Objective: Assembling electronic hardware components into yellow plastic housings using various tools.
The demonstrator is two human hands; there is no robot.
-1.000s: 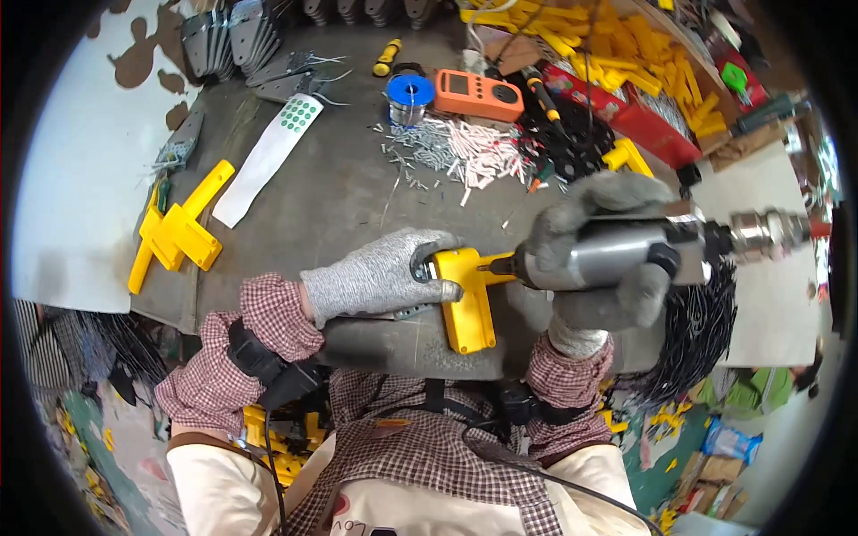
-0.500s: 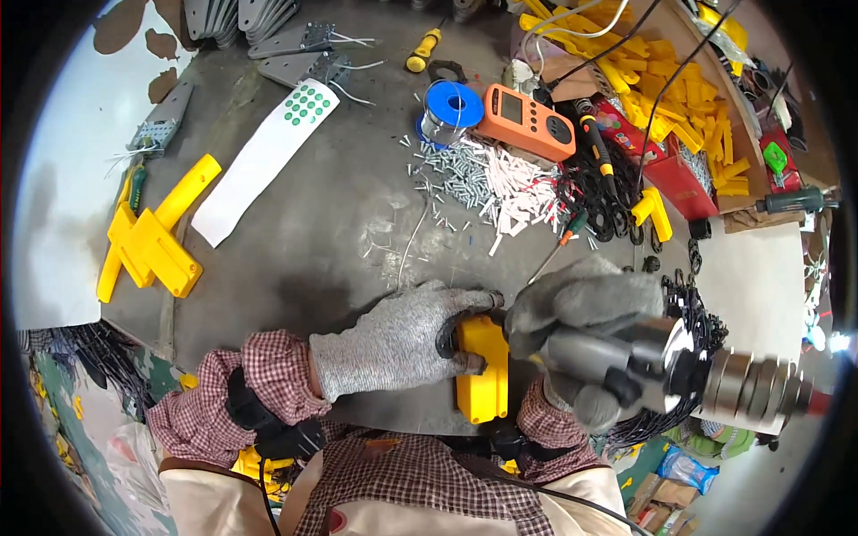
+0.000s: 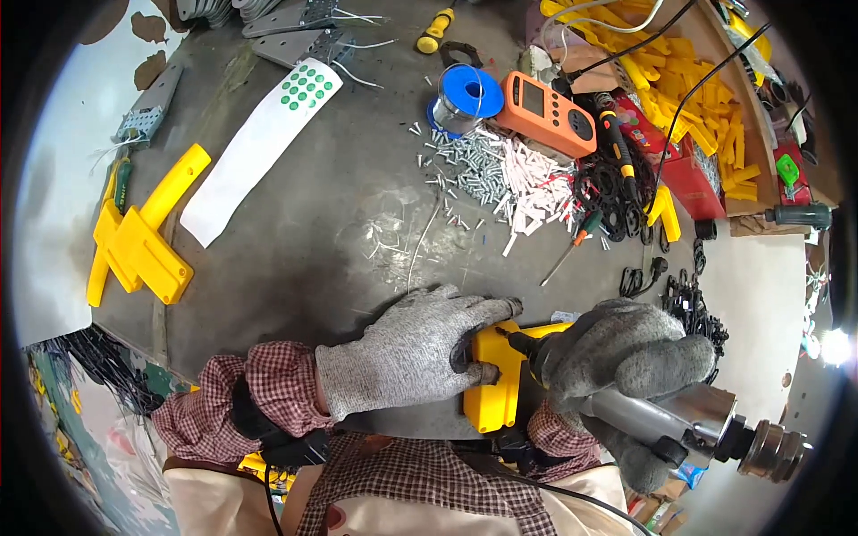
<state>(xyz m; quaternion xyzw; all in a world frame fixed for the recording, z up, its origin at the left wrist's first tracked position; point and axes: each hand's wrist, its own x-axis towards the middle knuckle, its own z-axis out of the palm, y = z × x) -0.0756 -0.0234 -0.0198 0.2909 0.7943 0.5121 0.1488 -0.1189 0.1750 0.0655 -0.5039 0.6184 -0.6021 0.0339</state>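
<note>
Head view looked down on a grey bench (image 3: 295,241) whose near edge ran just above the person's chest. At that edge lay a yellow part (image 3: 497,384), partly overhanging toward the body. The left hand (image 3: 407,357), in a grey knit glove, lay flat and spread over the part's left side, fingers reaching along its top edge, pressing rather than gripping. The right hand (image 3: 626,357), in a darker glove, was closed tight around a metal power driver (image 3: 688,429) whose tip met the yellow part near its upper right corner; the tool's body stuck out past the bench edge to the right. Open bench stretched ahead of the hands, a bare grey patch between them and a heap of screws (image 3: 474,165) and white strips (image 3: 536,192). Behind the heap sat a blue spool (image 3: 465,94) and an orange meter (image 3: 547,112), with black cables (image 3: 617,192) just to the right. Far left, near the bench's left edge, lay yellow brackets (image 3: 134,246) and a long white strip with green dots (image 3: 259,147), well apart from the hands. Yellow pieces filled a box (image 3: 697,80) at the upper right.
</note>
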